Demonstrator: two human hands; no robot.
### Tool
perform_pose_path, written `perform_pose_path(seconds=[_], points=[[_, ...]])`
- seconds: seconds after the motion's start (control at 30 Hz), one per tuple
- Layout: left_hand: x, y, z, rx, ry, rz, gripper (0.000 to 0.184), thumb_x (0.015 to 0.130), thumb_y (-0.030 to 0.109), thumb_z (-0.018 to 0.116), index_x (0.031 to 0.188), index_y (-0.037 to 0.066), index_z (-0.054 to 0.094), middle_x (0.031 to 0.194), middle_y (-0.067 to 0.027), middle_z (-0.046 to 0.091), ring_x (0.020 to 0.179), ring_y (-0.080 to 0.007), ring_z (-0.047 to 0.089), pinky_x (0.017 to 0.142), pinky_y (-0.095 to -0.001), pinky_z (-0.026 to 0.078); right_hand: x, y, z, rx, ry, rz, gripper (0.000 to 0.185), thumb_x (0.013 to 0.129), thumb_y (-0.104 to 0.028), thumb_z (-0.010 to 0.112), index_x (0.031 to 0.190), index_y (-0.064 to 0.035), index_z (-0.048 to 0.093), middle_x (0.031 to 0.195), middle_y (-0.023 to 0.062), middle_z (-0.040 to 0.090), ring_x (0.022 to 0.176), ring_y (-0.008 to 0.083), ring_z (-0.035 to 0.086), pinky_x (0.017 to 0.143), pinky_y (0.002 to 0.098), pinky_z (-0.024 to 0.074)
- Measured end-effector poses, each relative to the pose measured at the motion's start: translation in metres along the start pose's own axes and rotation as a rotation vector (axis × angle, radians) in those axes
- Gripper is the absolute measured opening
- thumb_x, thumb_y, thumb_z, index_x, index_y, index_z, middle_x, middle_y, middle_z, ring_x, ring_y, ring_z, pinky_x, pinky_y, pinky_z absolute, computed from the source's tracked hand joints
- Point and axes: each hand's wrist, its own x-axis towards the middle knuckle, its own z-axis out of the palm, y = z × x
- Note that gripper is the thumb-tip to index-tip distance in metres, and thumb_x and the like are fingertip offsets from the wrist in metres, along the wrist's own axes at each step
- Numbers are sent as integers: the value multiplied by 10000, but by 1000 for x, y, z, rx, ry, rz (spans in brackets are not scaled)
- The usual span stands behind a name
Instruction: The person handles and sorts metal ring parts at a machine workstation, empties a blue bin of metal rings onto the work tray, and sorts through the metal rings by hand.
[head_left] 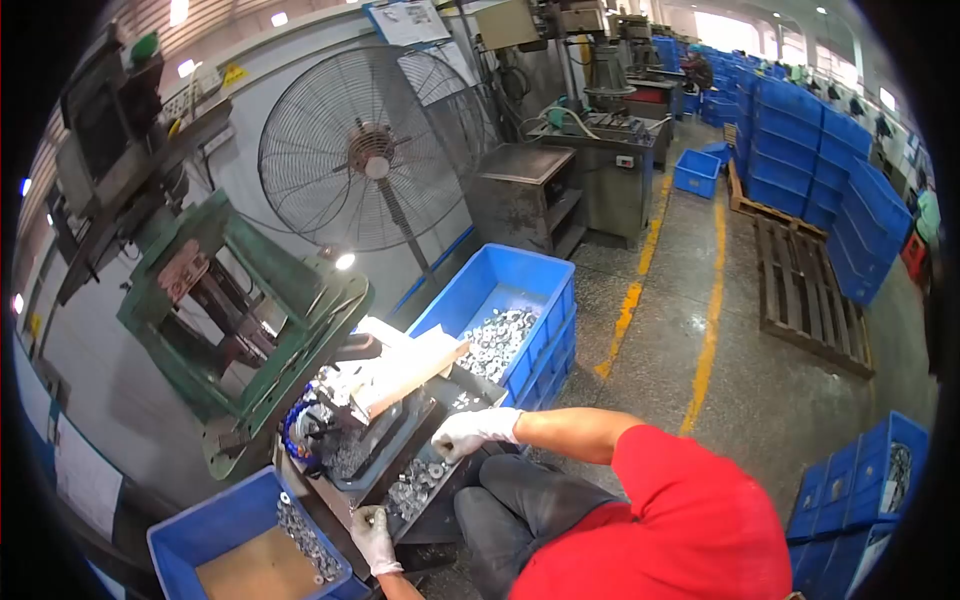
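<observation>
My left hand (374, 542), in a white glove, is at the near left corner of the machine table with its fingers pinched on what looks like a small metal part (371, 516). My right hand (470, 432), also in a white glove, is curled closed above the table's right edge; what it holds, if anything, is hidden. Between the hands, a pile of small metal parts (416, 487) lies in a tray. Behind it is the dark machine bed (385, 445), with a blue segmented hose (292, 432) and a light-coloured board (415, 372).
A blue bin (240, 500) with metal parts stands at lower left. Stacked blue bins (545, 345) with more parts stand beyond my right hand. The green press frame (245, 310) rises over the table, near a large fan (372, 150). A wooden pallet (812, 290) lies at right.
</observation>
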Motion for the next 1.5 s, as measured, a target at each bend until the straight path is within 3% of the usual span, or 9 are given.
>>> perform_pose_path(seconds=[0.43,0.5,0.63,0.83,1.0,1.03,1.17,1.4,1.5], points=[[-3,28,8,-248,-103,-146,255,915,16,616,1165,-14,649,893,-28,657,688,-66,544,610,-210,448,2,3,0,-30,-4,178,220,802,-191,708,983,-66,714,904,124,712,846,271,682,746,385,526],[0,20,3,-142,-140,-42,323,883,47,683,1194,-29,646,1167,-113,690,1064,-189,634,965,-315,476,-6,-7,-14,99,125,143,228,820,-200,705,1002,-65,726,949,108,717,868,250,683,771,377,528],[-3,43,3,-170,-226,-40,300,847,17,645,1145,17,675,1092,-74,703,1007,-160,643,910,-297,503,-2,-7,-18,562,368,205,214,928,-139,679,1124,-55,693,953,19,704,893,104,643,780,278,521],[7,51,36,-315,-185,-167,169,952,145,666,1056,17,697,945,-17,706,820,-91,624,755,-253,515,43,-32,29,880,422,142,212,955,-104,674,1160,-50,688,1009,12,708,890,99,638,816,255,523],[12,19,49,-274,-81,-123,291,1002,259,572,1137,20,671,986,-109,718,878,-155,665,789,-313,523,68,-74,63,376,414,17,207,925,-105,687,1111,-16,707,949,68,706,847,126,650,766,289,538],[17,-6,54,-190,-18,46,213,1031,267,574,1088,81,661,842,28,647,695,-61,574,583,-228,471,71,-76,75,357,434,-43,216,916,-113,694,1110,-20,710,945,77,703,845,133,654,769,297,539],[6,26,36,-687,-95,-251,205,1016,316,602,1012,112,621,767,44,586,601,-44,488,499,-194,375,71,-89,71,281,310,28,253,907,-121,700,1146,-39,704,972,109,713,863,170,680,776,306,547],[14,11,43,-533,-113,10,204,954,50,555,1134,9,639,1103,-84,669,847,-110,609,736,-234,513,66,-79,42,338,362,142,210,937,-158,696,1093,-18,681,846,47,696,752,75,614,675,271,519],[6,42,32,-565,-197,-164,281,896,6,528,1154,32,637,1059,-60,664,847,-106,624,778,-247,519,81,-76,4,594,533,238,182,959,-153,653,1028,15,672,828,52,686,757,101,645,695,274,530]])
